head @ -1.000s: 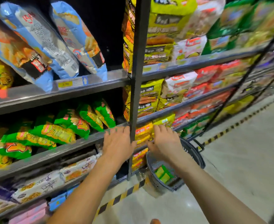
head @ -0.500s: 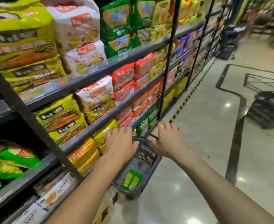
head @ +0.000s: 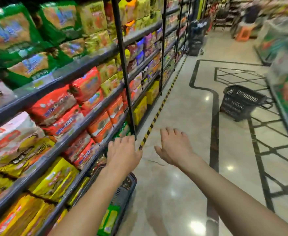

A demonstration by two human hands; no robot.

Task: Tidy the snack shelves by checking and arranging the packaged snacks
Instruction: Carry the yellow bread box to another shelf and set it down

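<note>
Shelves (head: 82, 65) grey, posts (head: 123, 65) black. Green packs (head: 12, 31) at top edge, red packs (head: 54, 103) mid, yellow packs (head: 54, 179) low, purple packs (head: 146, 40) further along. Floor (head: 182, 108) beige with black lines. Tape (head: 158, 111) yellow-black striped along shelf base. Far basket (head: 242, 103) black.

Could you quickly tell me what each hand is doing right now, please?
Left hand: open, fingers extended, holding nothing.
Right hand: open, fingers spread, holding nothing.

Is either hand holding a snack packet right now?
No, the left hand and the right hand both reach forward with fingers spread, and neither grips anything.
</note>
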